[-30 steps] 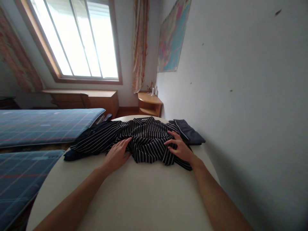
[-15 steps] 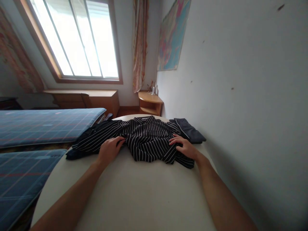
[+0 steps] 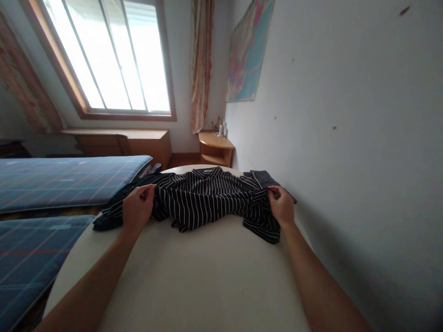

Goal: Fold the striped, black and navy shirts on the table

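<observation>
A black shirt with white stripes (image 3: 204,203) lies across the far part of the round table, its collar toward the window. My left hand (image 3: 138,205) pinches its cloth on the left side, thumb and fingers together. On the right, my right hand (image 3: 282,205) pinches another edge of the shirt. Between both hands the fabric is stretched and slightly lifted, its lower edge hanging in loose folds. One striped sleeve sticks out below my right hand. Dark folded clothing (image 3: 266,177) sits behind the right end, and another dark garment (image 3: 104,223) lies at the left.
The pale round table (image 3: 207,281) carries the clothes. To its left are beds with blue plaid mattresses (image 3: 69,182). A white wall (image 3: 346,175) runs close along the right. A corner shelf (image 3: 216,140) and a wooden desk (image 3: 148,138) stand beyond.
My hands have moved apart, left hand leftward and right hand rightward. My right fingers, spread before, have closed on the shirt, and the cloth between the hands is pulled wider.
</observation>
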The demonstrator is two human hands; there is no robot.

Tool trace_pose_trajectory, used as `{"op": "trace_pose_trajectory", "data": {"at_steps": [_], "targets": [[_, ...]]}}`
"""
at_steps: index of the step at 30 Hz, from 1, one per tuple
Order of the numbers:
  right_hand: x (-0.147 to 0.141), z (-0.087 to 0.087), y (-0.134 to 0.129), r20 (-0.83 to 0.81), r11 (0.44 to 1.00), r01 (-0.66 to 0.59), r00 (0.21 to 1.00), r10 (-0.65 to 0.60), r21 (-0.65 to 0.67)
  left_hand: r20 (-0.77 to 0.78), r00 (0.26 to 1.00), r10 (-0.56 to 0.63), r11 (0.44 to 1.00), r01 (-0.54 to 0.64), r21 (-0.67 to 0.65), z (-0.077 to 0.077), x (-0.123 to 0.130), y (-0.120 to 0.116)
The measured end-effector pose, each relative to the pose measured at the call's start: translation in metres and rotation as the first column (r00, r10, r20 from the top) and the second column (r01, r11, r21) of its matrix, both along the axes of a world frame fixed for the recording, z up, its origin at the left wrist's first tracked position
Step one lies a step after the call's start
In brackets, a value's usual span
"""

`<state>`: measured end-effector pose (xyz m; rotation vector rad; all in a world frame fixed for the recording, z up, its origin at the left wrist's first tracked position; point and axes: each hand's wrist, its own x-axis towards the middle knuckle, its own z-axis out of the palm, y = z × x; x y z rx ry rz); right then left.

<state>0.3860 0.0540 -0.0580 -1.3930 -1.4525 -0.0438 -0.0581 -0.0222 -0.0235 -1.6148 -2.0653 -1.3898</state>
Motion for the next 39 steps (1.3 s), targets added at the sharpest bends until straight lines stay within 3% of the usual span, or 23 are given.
{"op": "trace_pose_trajectory", "data": {"at_steps": [2, 5, 7, 10, 13, 16, 20, 22, 24, 26, 28, 30, 32, 34, 37, 39], "targets": [[-0.004, -0.001, -0.001, -0.007, 1.0, -0.028, 1.0, 0.028, 0.014, 0.027, 0.999, -0.036, 0.993, 0.039, -0.115, -0.002, 0.003, 0.001], [-0.014, -0.001, -0.006, 0.054, 0.973, -0.231, 0.972, 0.23, 0.001, 0.055, 0.988, -0.142, 0.962, 0.15, -0.228, -0.01, 0.015, 0.001], [-0.021, 0.0, -0.01, 0.123, 0.908, -0.411, 0.9, 0.418, -0.082, 0.064, 0.964, -0.259, 0.926, 0.267, -0.268, -0.015, 0.025, -0.001], [-0.028, 0.001, -0.018, 0.177, 0.769, -0.576, 0.756, 0.63, -0.277, 0.025, 0.87, -0.493, 0.805, 0.467, -0.367, -0.023, 0.033, -0.008], [-0.03, 0.001, -0.021, 0.162, 0.699, -0.61, 0.699, 0.696, -0.374, -0.023, 0.755, -0.655, 0.67, 0.567, -0.479, -0.031, 0.032, -0.013], [-0.028, 0.002, -0.019, 0.149, 0.711, -0.582, 0.723, 0.675, -0.394, -0.015, 0.706, -0.708, 0.616, 0.608, -0.5, -0.037, 0.027, -0.011], [-0.023, 0.003, -0.016, 0.134, 0.784, -0.478, 0.814, 0.565, -0.396, 0.066, 0.711, -0.7, 0.605, 0.64, -0.474, -0.035, 0.022, -0.004], [-0.022, 0.003, -0.015, 0.09, 0.832, -0.429, 0.869, 0.486, -0.353, 0.129, 0.727, -0.674, 0.639, 0.661, -0.393, -0.027, 0.021, -0.001], [-0.02, 0.003, -0.013, -0.01, 0.872, -0.389, 0.915, 0.404, -0.299, 0.211, 0.79, -0.575, 0.746, 0.613, -0.26, -0.017, 0.021, 0.001], [-0.02, 0.003, -0.01, -0.156, 0.897, -0.38, 0.923, 0.351, -0.227, 0.34, 0.846, -0.411, 0.875, 0.471, -0.114, -0.01, 0.018, 0.003], [-0.02, 0.003, -0.006, -0.296, 0.91, -0.389, 0.894, 0.336, -0.144, 0.507, 0.818, -0.27, 0.948, 0.318, -0.009, -0.008, 0.015, 0.005], [-0.021, 0.003, -0.003, -0.377, 0.926, -0.371, 0.87, 0.319, -0.071, 0.645, 0.736, -0.204, 0.972, 0.231, 0.045, -0.011, 0.011, 0.008], [-0.022, 0.001, 0.0, -0.401, 0.941, -0.337, 0.867, 0.296, -0.036, 0.719, 0.667, -0.195, 0.975, 0.213, 0.066, -0.016, 0.009, 0.012], [-0.023, -0.001, 0.002, -0.411, 0.945, -0.328, 0.862, 0.298, -0.003, 0.73, 0.641, -0.237, 0.958, 0.277, 0.067, -0.022, 0.009, 0.015], [-0.026, -0.004, 0.002, -0.416, 0.923, -0.384, 0.835, 0.36, 0.029, 0.626, 0.681, -0.379, 0.881, 0.472, 0.02, -0.028, 0.013, 0.016], [-0.028, -0.004, 0.0, -0.419, 0.9, -0.436, 0.816, 0.4, 0.009, 0.474, 0.732, -0.489, 0.809, 0.584, -0.068, -0.031, 0.017, 0.013]]}}
